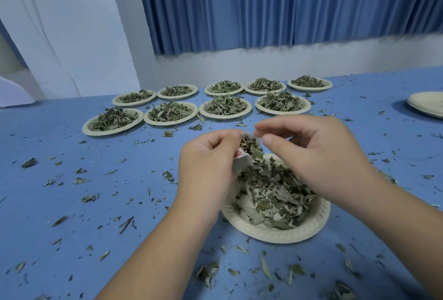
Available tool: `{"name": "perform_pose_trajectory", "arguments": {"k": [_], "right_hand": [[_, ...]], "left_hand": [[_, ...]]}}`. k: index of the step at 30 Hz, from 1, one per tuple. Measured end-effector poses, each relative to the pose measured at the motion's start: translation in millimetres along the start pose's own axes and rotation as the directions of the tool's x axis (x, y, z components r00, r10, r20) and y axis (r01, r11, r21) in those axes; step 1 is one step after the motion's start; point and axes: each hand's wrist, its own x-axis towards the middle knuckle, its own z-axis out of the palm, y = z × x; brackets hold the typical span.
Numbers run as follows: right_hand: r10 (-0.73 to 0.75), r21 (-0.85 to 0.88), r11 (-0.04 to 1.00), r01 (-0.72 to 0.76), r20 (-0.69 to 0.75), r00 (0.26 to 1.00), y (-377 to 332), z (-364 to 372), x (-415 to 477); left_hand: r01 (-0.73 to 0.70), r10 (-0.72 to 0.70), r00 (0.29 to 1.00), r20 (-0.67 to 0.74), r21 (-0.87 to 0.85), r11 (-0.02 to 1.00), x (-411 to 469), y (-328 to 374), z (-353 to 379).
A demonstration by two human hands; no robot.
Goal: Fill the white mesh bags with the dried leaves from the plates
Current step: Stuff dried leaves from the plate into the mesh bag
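A small white mesh bag (242,159) hangs over a paper plate (285,233) that holds a heap of dried leaves (275,194). My left hand (206,167) grips the bag at its left side, fingers curled round it. My right hand (309,153) pinches the bag's upper rim between thumb and forefinger, holding the mouth apart. Dried leaves show inside the bag's mouth (251,147). Most of the bag is hidden behind my left hand.
Several more paper plates heaped with dried leaves (225,107) stand in two rows at the back of the blue table (72,203). A stack of bare plates (429,105) sits at the right edge. Loose leaf bits litter the whole tabletop.
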Motion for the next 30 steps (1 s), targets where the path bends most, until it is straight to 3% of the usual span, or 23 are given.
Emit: {"name": "perform_pose_trajectory", "arguments": {"k": [3,7,9,15,20,30], "right_hand": [[0.008,-0.054,0.999,-0.009,-0.018,1.0,2,-10,1],[0.11,-0.224,0.973,-0.06,0.218,0.97,5,-3,-1],[0.142,-0.269,0.961,-0.07,0.259,0.955,8,6,-3],[0.104,-0.077,0.992,-0.101,0.04,0.994,14,17,-7],[0.049,-0.024,0.998,-0.05,-0.034,0.998,11,16,-8],[-0.145,-0.244,0.96,0.141,0.0,0.989,1,8,-8]], "left_hand": [[0.034,-0.036,0.999,-0.029,-0.069,0.997,1,1,-3],[0.054,-0.061,0.997,-0.051,-0.139,0.989,3,1,-4],[0.061,-0.071,0.996,-0.055,-0.177,0.982,3,2,-4],[0.062,-0.076,0.995,-0.06,-0.207,0.976,2,1,-2],[0.034,-0.042,0.998,-0.048,-0.151,0.988,-1,2,1],[-0.075,0.076,0.996,-0.035,0.034,0.997,-4,0,5]]}}
